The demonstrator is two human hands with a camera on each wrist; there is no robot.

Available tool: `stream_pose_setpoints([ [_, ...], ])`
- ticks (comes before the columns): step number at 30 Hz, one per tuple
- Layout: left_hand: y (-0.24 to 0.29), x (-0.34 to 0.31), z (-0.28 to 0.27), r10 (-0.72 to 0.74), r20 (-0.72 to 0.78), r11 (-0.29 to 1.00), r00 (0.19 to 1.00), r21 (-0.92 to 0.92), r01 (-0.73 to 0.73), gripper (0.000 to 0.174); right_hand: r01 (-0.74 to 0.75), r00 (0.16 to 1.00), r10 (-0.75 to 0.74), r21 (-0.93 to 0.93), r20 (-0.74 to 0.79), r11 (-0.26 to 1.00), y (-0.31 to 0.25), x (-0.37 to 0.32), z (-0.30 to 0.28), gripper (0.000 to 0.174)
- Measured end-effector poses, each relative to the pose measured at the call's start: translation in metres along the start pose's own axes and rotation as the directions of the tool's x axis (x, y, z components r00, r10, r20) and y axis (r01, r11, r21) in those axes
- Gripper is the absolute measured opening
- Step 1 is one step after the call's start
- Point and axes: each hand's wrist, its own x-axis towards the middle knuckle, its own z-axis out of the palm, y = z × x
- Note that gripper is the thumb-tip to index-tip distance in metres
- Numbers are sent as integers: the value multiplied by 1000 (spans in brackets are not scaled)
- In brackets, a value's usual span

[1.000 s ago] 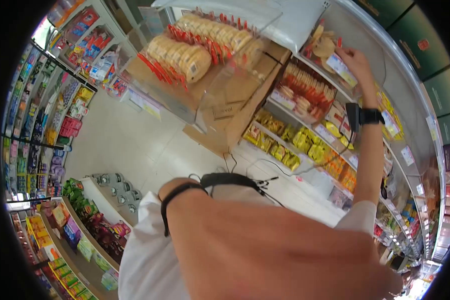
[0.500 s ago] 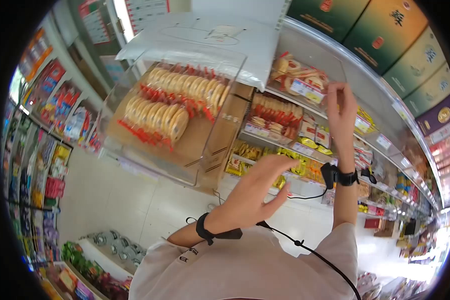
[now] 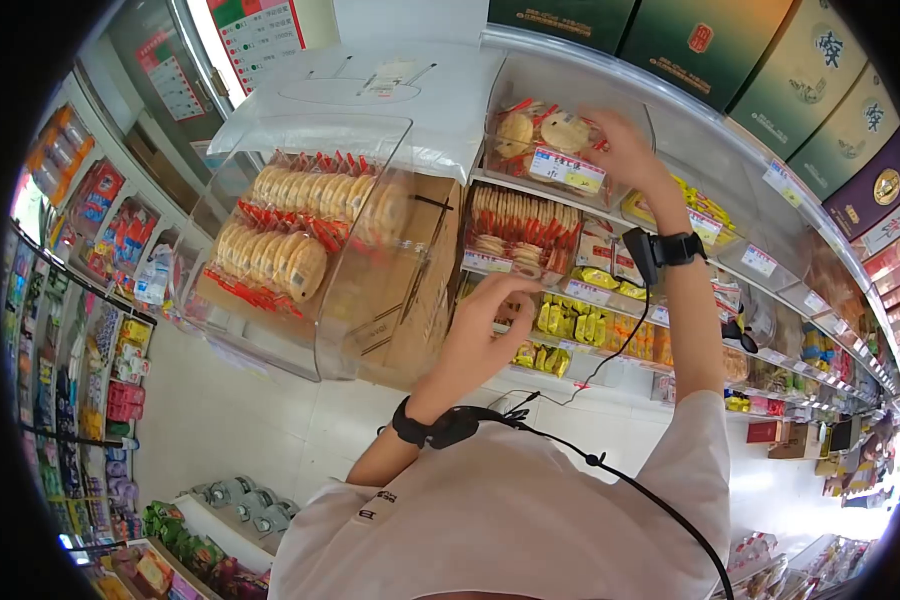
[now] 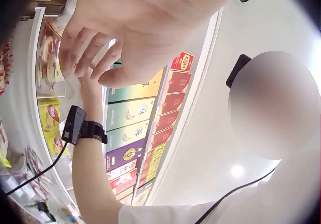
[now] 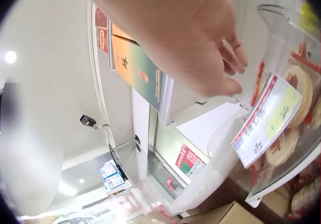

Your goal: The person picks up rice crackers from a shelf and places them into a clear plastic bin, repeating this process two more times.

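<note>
My right hand (image 3: 625,155) is at the right end of a clear bin (image 3: 510,170) on the top shelf, its fingers loosely bent over the rim. Inside lie bagged round crackers (image 3: 565,132) with red wrapper edges, close to the fingertips. The right wrist view shows the same hand (image 5: 200,53) with nothing between fingers and thumb, above a price tag (image 5: 268,118) on the bin's front. Lower and to the left, my left hand (image 3: 485,325) hovers before the shelves, fingers softly curved and holding nothing. From its own wrist camera, the left hand (image 4: 135,33) is likewise bare.
A large clear case (image 3: 320,335) with rows of bagged crackers (image 3: 270,260) stands on a cardboard box (image 3: 410,325) to the left. Lower shelves hold yellow packets (image 3: 570,322). Gift boxes (image 3: 700,45) line the top. A cable (image 3: 620,350) hangs from my right wrist.
The view has swung toward the shelves. My left arm, earlier across the view, has lowered to the middle. The right hand drew back from the cracker bin, then returned to its rim.
</note>
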Motion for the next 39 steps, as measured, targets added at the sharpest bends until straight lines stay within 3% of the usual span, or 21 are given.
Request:
stream_pose_setpoints([
  [1,-3,2,2,0,-11,1000,1000,8,0,28,-24,995,25,-21,92,1000,11,5,2,55],
  [4,-10,8,4,-1,-48,999,999,38,3,26,7,990,14,-154,140,988,32,18,11,67],
  [7,-13,15,4,-7,-58,997,998,81,12,24,61,989,-30,-222,144,973,41,22,17,65],
  [10,-15,20,5,-3,-77,996,997,87,10,23,-128,940,140,-59,311,990,45,33,12,61],
  [13,-17,24,7,1,-99,998,995,62,5,22,0,986,7,-44,167,999,38,28,9,54],
  [16,-19,30,4,-16,-116,998,993,61,23,21,-88,990,97,90,-105,992,-2,6,-13,50],
  [18,-25,32,1,-71,-123,997,990,35,75,20,-126,981,154,222,-116,967,-23,-15,-26,43],
  [20,-36,36,0,-104,-132,990,986,-107,90,25,-148,967,224,451,-121,880,-38,-36,-28,41],
  [22,-38,43,2,-144,-148,966,979,-234,107,32,-256,946,324,664,22,702,-28,-57,-14,41],
  [24,-30,49,3,-201,-173,931,964,-340,133,40,-332,918,355,829,175,450,-35,-80,-2,41],
  [26,-25,55,2,-175,-142,883,974,-461,91,43,-367,896,319,919,309,141,-98,-94,-8,41],
  [29,-14,54,2,-182,-196,794,964,-608,27,44,-473,868,220,877,446,85,-122,-110,0,42],
  [32,-13,49,0,-192,-266,773,945,-634,-22,47,-330,930,94,697,354,636,-103,-109,-1,42],
  [33,-11,46,-4,-185,-278,775,943,-631,-35,46,-333,922,92,648,377,685,-109,-103,-15,37],
  [35,0,37,-15,-169,-242,775,955,-632,-23,48,-168,936,-69,611,345,774,-112,-97,-31,34],
  [36,3,30,-19,-180,-154,838,972,-541,69,48,-81,928,-154,588,338,804,-115,-95,-36,32],
  [37,4,23,-23,-199,-71,889,977,-433,150,48,-96,899,-198,617,390,781,-121,-94,-39,31],
  [39,14,17,-25,-277,59,921,959,-266,283,47,18,876,-292,580,383,815,-131,-87,-35,32],
])
